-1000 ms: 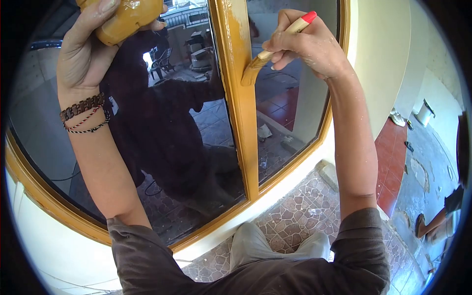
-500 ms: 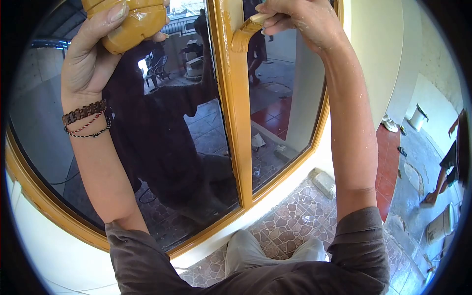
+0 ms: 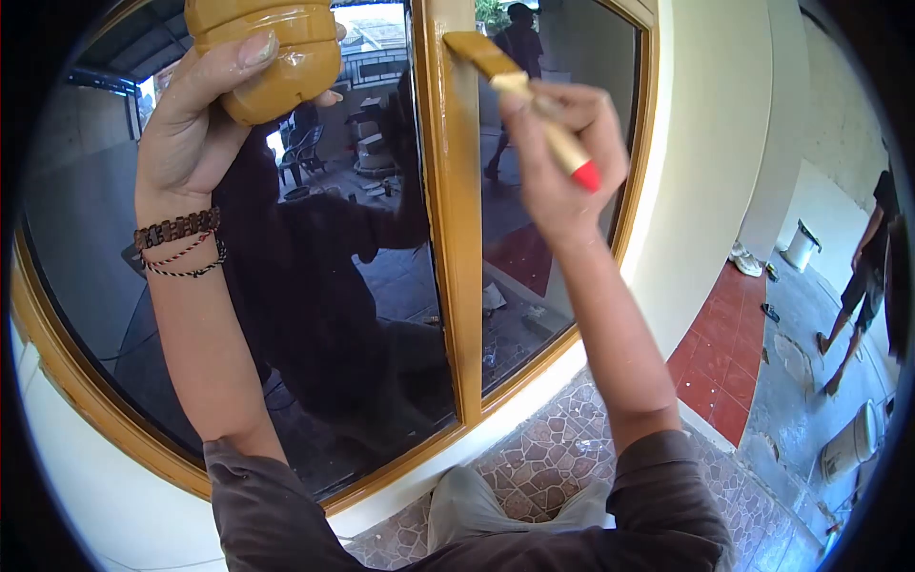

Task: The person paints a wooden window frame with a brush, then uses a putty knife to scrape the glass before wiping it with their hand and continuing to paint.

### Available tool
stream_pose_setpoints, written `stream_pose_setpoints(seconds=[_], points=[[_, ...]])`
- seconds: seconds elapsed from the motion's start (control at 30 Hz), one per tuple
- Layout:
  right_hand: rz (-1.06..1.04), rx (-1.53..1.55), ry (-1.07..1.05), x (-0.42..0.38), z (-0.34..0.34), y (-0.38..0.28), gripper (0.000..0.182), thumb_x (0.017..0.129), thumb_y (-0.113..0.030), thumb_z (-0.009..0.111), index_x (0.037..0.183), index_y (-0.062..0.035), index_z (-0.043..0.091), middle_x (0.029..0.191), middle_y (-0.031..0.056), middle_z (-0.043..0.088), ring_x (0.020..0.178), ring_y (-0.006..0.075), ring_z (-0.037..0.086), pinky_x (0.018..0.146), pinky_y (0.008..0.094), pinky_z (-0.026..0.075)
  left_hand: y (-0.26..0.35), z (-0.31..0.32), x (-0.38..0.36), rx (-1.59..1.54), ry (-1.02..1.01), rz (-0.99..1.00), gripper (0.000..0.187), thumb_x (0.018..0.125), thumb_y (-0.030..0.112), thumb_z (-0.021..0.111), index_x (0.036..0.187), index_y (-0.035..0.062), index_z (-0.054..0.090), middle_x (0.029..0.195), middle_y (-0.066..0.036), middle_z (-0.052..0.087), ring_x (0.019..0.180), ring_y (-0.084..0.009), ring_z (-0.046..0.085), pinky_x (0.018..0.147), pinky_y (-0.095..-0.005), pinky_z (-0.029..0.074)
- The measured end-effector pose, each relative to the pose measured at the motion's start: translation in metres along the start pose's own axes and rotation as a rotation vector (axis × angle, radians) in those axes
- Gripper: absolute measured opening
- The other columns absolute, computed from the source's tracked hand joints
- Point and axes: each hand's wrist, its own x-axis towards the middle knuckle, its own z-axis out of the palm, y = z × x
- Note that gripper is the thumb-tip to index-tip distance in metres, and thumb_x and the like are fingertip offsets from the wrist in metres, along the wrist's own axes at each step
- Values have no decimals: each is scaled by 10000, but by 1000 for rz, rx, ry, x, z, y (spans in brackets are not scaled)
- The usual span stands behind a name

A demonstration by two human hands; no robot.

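My left hand (image 3: 205,119) is wrapped round a plastic container of ochre-brown paint (image 3: 286,67), held up before the dark window glass (image 3: 324,286). A paintbrush (image 3: 564,148) with a pale handle and red end is gripped in my right hand (image 3: 567,157). Its paint-coated bristles touch or nearly touch the upper part of the upright window post (image 3: 456,191), which has the same ochre-brown colour and shines wet in places. The container's upper part runs out of view.
A wall (image 3: 710,172) stands right of the window. Stone-patterned paving (image 3: 534,467) lies below me. Farther right are red tiles (image 3: 715,353), a bucket (image 3: 851,443), another white bucket (image 3: 801,246) and a person (image 3: 863,276) on the grey floor.
My right hand has moved down and left, turning the brush so its handle points down right. The left hand and container have shifted slightly right and down. The person at right now stands more upright.
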Motion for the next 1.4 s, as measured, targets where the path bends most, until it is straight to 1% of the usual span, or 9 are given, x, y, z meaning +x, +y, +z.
stream_pose_setpoints(seconds=[0.27,0.33,0.67,0.8,0.87,0.93,1.1,1.23,1.4], points=[[-123,-47,-37,-44,-1,-4,203,717,9,804,749,1,603,857,161,652,695,252,651,624,314,535,-2,-4,0,-30,13,-8,742,873,283,654,1431,-84,330,1305,-276,520,1121,-366,608,888,-427,571],[-134,-49,-67,-47,-6,-9,198,722,12,792,747,6,596,852,161,649,693,257,651,617,314,536,0,-1,0,-47,-41,-10,599,920,289,613,1372,-63,436,1269,-254,573,1124,-345,619,911,-468,554],[-168,19,68,-25,1,-6,218,702,35,763,728,-16,552,827,145,635,655,219,608,578,291,488,-3,-21,0,208,-10,-38,680,953,323,574,1462,-39,307,1355,-229,495,1185,-290,573,952,-347,535],[-54,60,-14,-44,-14,-13,202,712,28,749,727,-11,551,815,150,623,661,208,611,593,288,495,-5,-30,7,-132,-10,-182,735,927,328,655,1447,-46,294,1310,-190,513,1169,-256,561,953,-332,547],[60,123,1,-49,-25,-14,182,724,42,739,734,0,562,830,146,630,698,171,631,607,268,499,-7,-26,8,-89,-17,-178,742,925,337,652,1453,-41,292,1303,-183,525,1175,-244,553,947,-333,541],[409,324,60,-55,-39,-24,151,805,61,694,847,1,562,946,142,636,808,168,672,705,268,556,0,-7,13,-126,-125,-18,690,833,231,740,1372,-43,408,1180,-182,564,1033,-337,611,854,-502,570],[812,817,267,-54,-74,-56,132,875,27,662,929,-32,557,1011,151,633,883,225,689,761,316,603,-3,5,9,-102,-64,-31,721,809,237,758,1370,-51,408,1191,-200,564,1053,-364,608,871,-492,558],[905,906,251,-46,-88,-59,127,884,-1,667,946,-43,565,1075,158,629,937,243,686,820,330,593,1,3,9,-62,-54,-45,710,817,222,753,1375,-55,414,1190,-212,575,1053,-381,614,879,-496,555],[996,965,281,-29,-95,-73,121,891,-18,664,980,-35,584,1169,173,616,1021,255,665,902,356,569,-8,-8,0,162,34,-44,714,914,331,611,1445,-55,329,1320,-225,520,1137,-294,589,909,-365,537]])
